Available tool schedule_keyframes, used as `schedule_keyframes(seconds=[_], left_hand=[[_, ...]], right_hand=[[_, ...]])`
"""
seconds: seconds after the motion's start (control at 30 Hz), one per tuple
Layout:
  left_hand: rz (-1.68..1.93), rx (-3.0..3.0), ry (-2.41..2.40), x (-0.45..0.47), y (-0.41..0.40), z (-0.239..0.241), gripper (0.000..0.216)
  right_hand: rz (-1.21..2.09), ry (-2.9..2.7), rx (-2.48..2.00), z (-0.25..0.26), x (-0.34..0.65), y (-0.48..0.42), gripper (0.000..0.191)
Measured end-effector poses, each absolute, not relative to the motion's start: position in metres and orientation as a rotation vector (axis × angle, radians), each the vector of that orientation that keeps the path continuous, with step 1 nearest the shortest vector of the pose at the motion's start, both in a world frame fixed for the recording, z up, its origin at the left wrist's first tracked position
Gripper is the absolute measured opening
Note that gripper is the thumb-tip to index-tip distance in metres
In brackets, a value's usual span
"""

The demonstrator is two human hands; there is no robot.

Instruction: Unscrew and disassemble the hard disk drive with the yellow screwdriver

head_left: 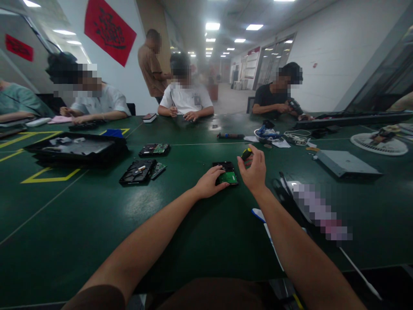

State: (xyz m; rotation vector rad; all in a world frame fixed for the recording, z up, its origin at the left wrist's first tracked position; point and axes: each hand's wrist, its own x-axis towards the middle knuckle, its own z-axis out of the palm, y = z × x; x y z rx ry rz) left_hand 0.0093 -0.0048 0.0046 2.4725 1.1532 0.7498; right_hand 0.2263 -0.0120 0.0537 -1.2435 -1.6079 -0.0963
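Observation:
A black hard drive (225, 167) with a green circuit board facing up lies on the dark green table (180, 224) in front of me. My left hand (209, 183) rests on its left edge, fingers pressed onto the board, steadying it. My right hand (253, 170) is closed round a screwdriver with a yellow and black handle (247, 153), held upright just right of the drive. The screwdriver's tip is hidden behind my fingers.
Two more opened drives (138, 171) (155, 149) lie to the left, beyond them a stack of black trays (77, 148). A grey flat box (346, 163), cables and a bowl of parts (266, 133) sit to the right. Several other people sit and stand at the far side.

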Motion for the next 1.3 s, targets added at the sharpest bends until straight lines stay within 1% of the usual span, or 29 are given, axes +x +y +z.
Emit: schedule_keyframes(seconds=[0.23,0.37,0.47,0.6,0.7,0.77,0.87,0.97,1.07,1.17,1.3], left_hand=[[0.703,2.471,1.194,0.01,-0.007,0.008,0.065],[0.698,2.471,1.187,0.012,-0.01,0.01,0.065],[0.751,2.422,1.234,0.011,-0.006,0.009,0.058],[0.888,2.376,1.507,-0.003,0.013,0.005,0.042],[0.798,2.371,1.75,-0.021,0.029,-0.003,0.04],[0.68,2.336,1.816,-0.03,0.035,-0.008,0.04],[0.651,2.326,1.823,-0.034,0.036,-0.012,0.039],[0.677,2.353,1.809,-0.031,0.035,-0.012,0.045],[0.676,2.46,1.689,-0.027,0.034,-0.009,0.048],[0.633,2.505,1.587,-0.025,0.034,-0.006,0.042],[0.638,2.481,1.601,-0.024,0.032,-0.001,0.034]], right_hand=[[-0.167,-1.495,-1.389,0.054,0.23,-0.009,0.054],[-0.125,-1.468,-1.596,0.052,0.234,-0.005,0.041],[-0.032,-1.52,-1.723,0.048,0.239,-0.001,0.034],[0.094,-1.596,-1.864,0.041,0.244,0.002,0.033],[0.144,-1.623,-1.908,0.038,0.245,0.003,0.032],[0.149,-1.636,-1.906,0.037,0.245,0.004,0.03],[0.151,-1.658,-1.904,0.036,0.245,0.003,0.029],[0.159,-1.671,-1.93,0.035,0.245,0.004,0.028],[0.167,-1.686,-1.948,0.033,0.245,0.005,0.027],[0.157,-1.705,-1.951,0.031,0.245,0.006,0.027],[0.123,-1.714,-1.955,0.03,0.245,0.007,0.029]])
